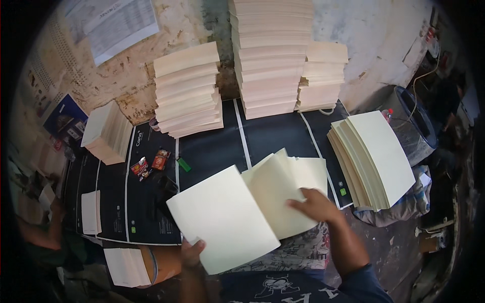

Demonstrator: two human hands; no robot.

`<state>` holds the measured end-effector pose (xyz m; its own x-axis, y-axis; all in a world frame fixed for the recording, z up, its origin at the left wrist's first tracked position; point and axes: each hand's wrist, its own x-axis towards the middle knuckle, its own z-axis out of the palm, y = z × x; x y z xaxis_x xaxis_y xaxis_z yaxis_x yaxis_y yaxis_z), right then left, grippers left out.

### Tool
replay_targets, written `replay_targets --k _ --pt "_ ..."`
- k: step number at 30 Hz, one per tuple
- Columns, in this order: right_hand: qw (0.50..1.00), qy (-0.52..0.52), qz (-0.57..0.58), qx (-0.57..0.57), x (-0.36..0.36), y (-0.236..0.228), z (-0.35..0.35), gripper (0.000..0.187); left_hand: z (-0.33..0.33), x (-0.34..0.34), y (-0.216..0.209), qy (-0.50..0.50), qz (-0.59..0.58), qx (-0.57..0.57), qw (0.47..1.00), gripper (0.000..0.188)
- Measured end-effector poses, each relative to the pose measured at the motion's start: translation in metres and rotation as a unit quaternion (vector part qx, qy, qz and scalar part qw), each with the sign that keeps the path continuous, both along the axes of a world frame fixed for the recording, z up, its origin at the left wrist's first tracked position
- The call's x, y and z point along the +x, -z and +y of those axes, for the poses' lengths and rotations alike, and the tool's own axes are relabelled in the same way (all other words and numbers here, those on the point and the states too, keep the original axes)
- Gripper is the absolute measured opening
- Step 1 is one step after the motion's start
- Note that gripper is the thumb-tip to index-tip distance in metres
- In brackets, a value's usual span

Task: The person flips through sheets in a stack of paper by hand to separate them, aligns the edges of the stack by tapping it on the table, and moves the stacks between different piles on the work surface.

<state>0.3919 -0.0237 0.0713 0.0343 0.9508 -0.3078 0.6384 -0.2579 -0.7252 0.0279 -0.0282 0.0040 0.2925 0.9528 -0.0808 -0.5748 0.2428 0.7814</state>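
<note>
A thick cream paper booklet or sheet bundle [222,219] is tilted in front of me. My left hand [192,252] grips it at the lower left corner, thumb on top and the other fingers hidden beneath. To its right are more cream paper sheets [280,202], fanned unevenly and partly covered by the first bundle. My right hand [317,204] is closed at their right side, with thumb and forefinger showing against the paper. How the remaining fingers hold it is hidden.
Tall paper stacks [270,60] stand against the stained wall, on a black table [207,151] with white lines. A leaning stack [379,161] sits at right beside a bucket [414,121]. Small packets [160,159] and a green lighter [184,164] lie left. Another person's arm [53,227] shows far left.
</note>
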Motion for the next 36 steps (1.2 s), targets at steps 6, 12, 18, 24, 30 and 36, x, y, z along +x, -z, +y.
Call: replay_targets --k 6,12,18,24,30,36 --pt "0.999 -0.025 0.013 -0.025 -0.016 -0.012 0.007 0.053 -0.004 -0.002 0.013 -0.047 0.059 0.01 0.997 0.058" --pt "0.939 0.014 -0.319 0.127 0.014 0.082 0.017 0.044 0.004 -0.011 0.002 -0.065 0.034 -0.005 0.997 0.058" --pt "0.903 0.032 -0.379 0.201 0.028 0.121 0.025 0.047 0.003 0.0 0.01 -0.026 0.047 -0.001 0.999 0.059" --pt "0.976 -0.112 -0.071 0.175 -0.049 0.004 -0.007 0.043 0.0 0.015 0.011 -0.014 0.042 -0.003 0.999 0.056" --pt "0.986 0.096 -0.068 0.114 0.032 0.013 0.004 0.052 -0.002 0.003 -0.012 -0.04 0.045 0.008 0.998 0.057" --pt "0.991 -0.09 -0.032 0.097 -0.037 0.001 -0.005 0.055 0.001 0.025 0.005 -0.017 0.095 -0.001 0.995 0.058"
